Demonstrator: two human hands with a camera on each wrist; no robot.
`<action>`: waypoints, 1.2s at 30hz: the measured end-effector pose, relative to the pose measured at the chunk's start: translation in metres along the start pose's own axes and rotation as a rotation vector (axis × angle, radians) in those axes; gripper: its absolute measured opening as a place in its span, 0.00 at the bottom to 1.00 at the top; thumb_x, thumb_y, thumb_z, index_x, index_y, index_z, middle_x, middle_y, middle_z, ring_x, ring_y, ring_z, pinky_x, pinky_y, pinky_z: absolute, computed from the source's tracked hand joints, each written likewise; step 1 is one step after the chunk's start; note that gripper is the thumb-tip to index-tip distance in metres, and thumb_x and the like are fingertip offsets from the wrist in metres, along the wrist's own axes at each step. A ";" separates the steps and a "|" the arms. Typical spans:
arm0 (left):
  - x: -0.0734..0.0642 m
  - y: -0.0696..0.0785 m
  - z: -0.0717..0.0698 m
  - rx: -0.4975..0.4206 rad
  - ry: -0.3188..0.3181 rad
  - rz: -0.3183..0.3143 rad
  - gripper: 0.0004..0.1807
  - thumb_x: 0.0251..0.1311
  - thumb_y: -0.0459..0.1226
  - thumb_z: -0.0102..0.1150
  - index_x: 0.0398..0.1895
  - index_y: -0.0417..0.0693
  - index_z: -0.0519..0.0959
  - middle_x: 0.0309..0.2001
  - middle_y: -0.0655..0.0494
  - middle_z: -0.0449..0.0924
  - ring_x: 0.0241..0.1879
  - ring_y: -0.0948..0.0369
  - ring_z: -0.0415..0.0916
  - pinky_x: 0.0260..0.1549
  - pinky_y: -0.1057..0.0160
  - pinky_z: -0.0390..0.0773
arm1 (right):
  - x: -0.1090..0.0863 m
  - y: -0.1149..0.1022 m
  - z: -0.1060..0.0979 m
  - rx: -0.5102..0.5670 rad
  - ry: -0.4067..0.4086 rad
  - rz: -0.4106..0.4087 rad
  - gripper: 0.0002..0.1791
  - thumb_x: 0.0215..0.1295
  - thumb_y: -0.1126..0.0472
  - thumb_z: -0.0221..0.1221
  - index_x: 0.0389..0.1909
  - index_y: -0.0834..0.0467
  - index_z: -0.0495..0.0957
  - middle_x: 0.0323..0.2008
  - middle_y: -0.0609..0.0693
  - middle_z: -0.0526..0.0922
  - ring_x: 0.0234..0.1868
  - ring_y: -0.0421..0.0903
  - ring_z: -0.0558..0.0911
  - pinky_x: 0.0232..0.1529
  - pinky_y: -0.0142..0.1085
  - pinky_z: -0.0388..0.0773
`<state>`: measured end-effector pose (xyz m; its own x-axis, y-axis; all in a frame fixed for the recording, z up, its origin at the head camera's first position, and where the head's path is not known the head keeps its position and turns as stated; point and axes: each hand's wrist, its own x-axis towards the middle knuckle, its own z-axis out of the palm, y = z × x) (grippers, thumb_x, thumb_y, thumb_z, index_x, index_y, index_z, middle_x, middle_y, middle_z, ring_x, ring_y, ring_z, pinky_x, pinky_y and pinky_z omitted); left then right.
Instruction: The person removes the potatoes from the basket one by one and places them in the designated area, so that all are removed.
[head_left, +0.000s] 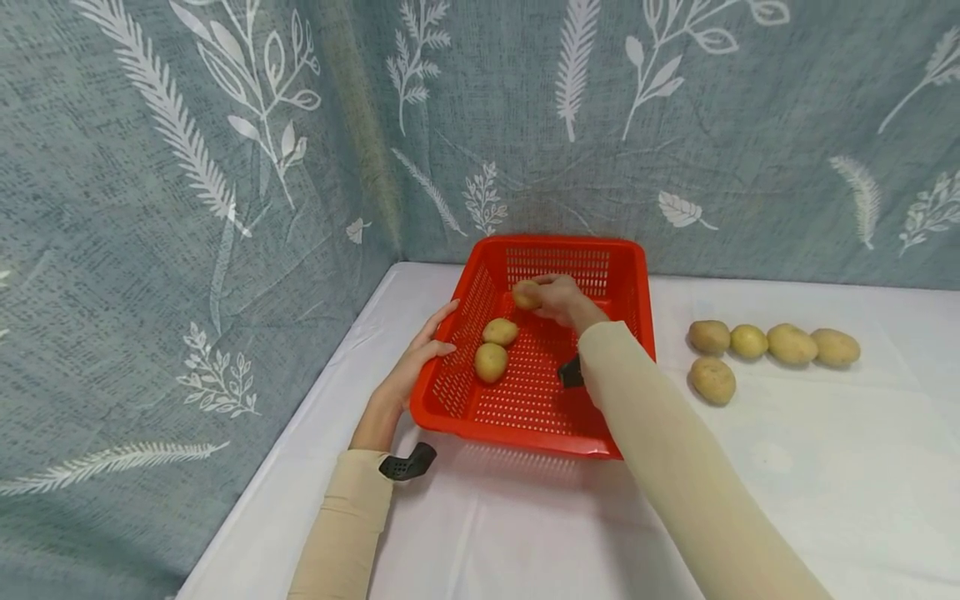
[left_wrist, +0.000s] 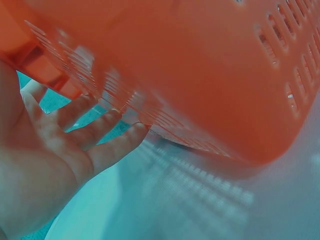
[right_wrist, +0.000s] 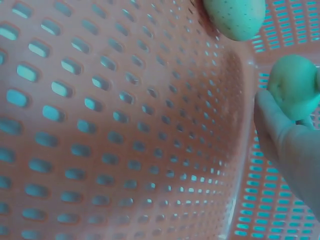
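A red plastic basket [head_left: 517, 439] with slotted walls stands on the table. My left hand [head_left: 408, 365] holds its left rim; in the left wrist view, the fingers [left_wrist: 107, 150] reach under the rim against the outer wall. Inside the basket, near the back, my right hand [head_left: 558, 300] grips a potato [head_left: 527, 294] between thumb and fingers. That potato [right_wrist: 292, 87] also shows in the right wrist view, close to the slotted wall. Two more potatoes lie by the basket's left wall, an oval one [head_left: 500, 332] behind a rounder one [head_left: 491, 362].
Right of the basket, several potatoes [head_left: 792, 344] lie in a row on the white tablecloth [head_left: 825, 483], with one potato [head_left: 712, 381] in front of the row's left end. A blue-grey leaf-patterned curtain [head_left: 525, 125] hangs behind and along the left side.
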<state>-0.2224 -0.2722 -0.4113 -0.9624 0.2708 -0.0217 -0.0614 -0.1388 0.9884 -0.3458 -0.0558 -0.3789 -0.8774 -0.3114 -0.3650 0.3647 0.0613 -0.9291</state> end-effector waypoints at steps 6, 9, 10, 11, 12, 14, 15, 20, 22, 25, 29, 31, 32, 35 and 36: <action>0.000 0.000 0.000 -0.003 -0.001 0.001 0.38 0.60 0.31 0.37 0.76 0.59 0.47 0.70 0.45 0.50 0.57 0.47 0.61 0.44 0.58 0.75 | 0.010 0.002 -0.008 0.067 -0.014 -0.012 0.28 0.68 0.64 0.54 0.66 0.65 0.60 0.63 0.61 0.64 0.61 0.55 0.67 0.61 0.45 0.65; 0.000 0.000 0.000 -0.003 0.000 0.001 0.38 0.60 0.31 0.37 0.76 0.60 0.47 0.70 0.45 0.49 0.58 0.47 0.61 0.45 0.58 0.74 | 0.007 -0.002 -0.013 0.067 -0.008 -0.018 0.27 0.68 0.64 0.54 0.66 0.66 0.61 0.63 0.61 0.64 0.60 0.54 0.68 0.60 0.45 0.65; 0.000 0.000 0.000 -0.004 0.000 0.000 0.38 0.60 0.31 0.37 0.76 0.60 0.47 0.70 0.45 0.49 0.58 0.46 0.60 0.45 0.58 0.74 | 0.006 -0.004 -0.014 0.057 -0.003 -0.020 0.27 0.68 0.64 0.54 0.66 0.66 0.61 0.63 0.61 0.64 0.59 0.54 0.68 0.60 0.45 0.65; 0.000 0.000 0.000 -0.004 0.002 -0.001 0.38 0.60 0.31 0.37 0.76 0.60 0.47 0.70 0.45 0.49 0.58 0.46 0.60 0.45 0.59 0.74 | 0.005 -0.006 -0.016 0.051 0.004 -0.023 0.27 0.68 0.64 0.54 0.66 0.66 0.61 0.63 0.61 0.64 0.58 0.53 0.68 0.60 0.45 0.65; 0.000 0.000 0.000 -0.002 0.003 -0.002 0.38 0.60 0.31 0.37 0.76 0.60 0.47 0.70 0.45 0.49 0.58 0.47 0.60 0.45 0.59 0.74 | 0.004 -0.008 -0.017 0.045 0.009 -0.026 0.27 0.68 0.64 0.54 0.65 0.66 0.61 0.62 0.61 0.64 0.58 0.53 0.68 0.60 0.45 0.65; 0.000 -0.001 -0.001 -0.003 0.003 -0.003 0.38 0.60 0.31 0.37 0.76 0.59 0.47 0.70 0.45 0.49 0.58 0.47 0.60 0.45 0.59 0.74 | 0.001 -0.012 -0.021 0.023 0.018 -0.032 0.27 0.68 0.63 0.54 0.65 0.66 0.61 0.62 0.60 0.64 0.58 0.53 0.68 0.60 0.45 0.65; 0.001 -0.001 -0.001 -0.004 0.005 -0.001 0.38 0.60 0.31 0.37 0.76 0.59 0.47 0.70 0.45 0.49 0.58 0.47 0.60 0.44 0.59 0.74 | 0.000 -0.014 -0.022 0.026 0.015 -0.034 0.27 0.68 0.63 0.54 0.65 0.66 0.61 0.62 0.60 0.64 0.58 0.53 0.68 0.60 0.45 0.65; 0.002 -0.002 -0.001 -0.006 0.002 -0.001 0.38 0.60 0.30 0.36 0.76 0.57 0.47 0.69 0.43 0.49 0.56 0.47 0.62 0.44 0.60 0.75 | -0.009 -0.026 -0.029 0.028 -0.009 -0.047 0.27 0.69 0.62 0.54 0.65 0.65 0.60 0.63 0.60 0.62 0.60 0.54 0.67 0.61 0.44 0.64; 0.002 -0.002 -0.001 -0.008 -0.001 -0.002 0.38 0.60 0.30 0.36 0.76 0.57 0.47 0.69 0.43 0.49 0.56 0.47 0.63 0.44 0.60 0.75 | -0.012 -0.031 -0.033 0.017 -0.011 -0.058 0.27 0.69 0.62 0.54 0.65 0.65 0.60 0.63 0.60 0.63 0.59 0.54 0.68 0.61 0.44 0.64; 0.002 -0.002 0.000 -0.008 -0.004 -0.005 0.38 0.60 0.30 0.36 0.76 0.57 0.47 0.70 0.43 0.49 0.56 0.46 0.62 0.44 0.59 0.75 | -0.017 -0.038 -0.040 0.002 -0.014 -0.078 0.28 0.69 0.61 0.54 0.66 0.66 0.59 0.61 0.60 0.63 0.57 0.53 0.69 0.61 0.45 0.64; 0.002 -0.002 0.000 -0.009 -0.006 -0.008 0.38 0.60 0.30 0.36 0.76 0.58 0.46 0.70 0.43 0.48 0.57 0.45 0.61 0.44 0.59 0.75 | -0.024 -0.049 -0.050 0.000 -0.019 -0.102 0.29 0.70 0.61 0.52 0.67 0.66 0.57 0.63 0.61 0.61 0.58 0.55 0.68 0.61 0.46 0.63; 0.002 -0.002 0.000 -0.008 -0.004 -0.008 0.38 0.60 0.31 0.37 0.76 0.57 0.47 0.70 0.43 0.48 0.58 0.45 0.60 0.44 0.59 0.75 | -0.027 -0.054 -0.054 0.010 -0.032 -0.108 0.30 0.70 0.62 0.51 0.69 0.66 0.55 0.65 0.62 0.58 0.61 0.56 0.67 0.62 0.46 0.63; 0.002 -0.002 0.000 -0.007 -0.003 -0.007 0.38 0.60 0.31 0.37 0.76 0.57 0.47 0.70 0.43 0.48 0.58 0.44 0.60 0.44 0.59 0.75 | -0.029 -0.056 -0.057 0.013 -0.035 -0.108 0.30 0.70 0.62 0.51 0.69 0.65 0.54 0.66 0.62 0.57 0.62 0.57 0.66 0.62 0.46 0.62; 0.001 -0.002 -0.001 -0.004 -0.003 -0.002 0.38 0.61 0.31 0.36 0.76 0.57 0.46 0.70 0.43 0.48 0.59 0.44 0.59 0.45 0.59 0.74 | -0.033 -0.062 -0.063 0.018 -0.056 -0.118 0.31 0.71 0.63 0.49 0.71 0.66 0.51 0.68 0.64 0.54 0.64 0.58 0.64 0.62 0.45 0.62; 0.001 -0.002 0.000 -0.004 -0.002 0.000 0.38 0.61 0.31 0.36 0.76 0.57 0.46 0.70 0.43 0.48 0.59 0.44 0.58 0.45 0.59 0.74 | -0.034 -0.064 -0.064 0.015 -0.059 -0.120 0.31 0.71 0.63 0.49 0.71 0.66 0.51 0.68 0.64 0.53 0.64 0.58 0.63 0.62 0.45 0.63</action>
<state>-0.2231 -0.2723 -0.4130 -0.9619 0.2724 -0.0216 -0.0626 -0.1428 0.9878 -0.3590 0.0122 -0.3108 -0.8951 -0.3713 -0.2468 0.2635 0.0061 -0.9646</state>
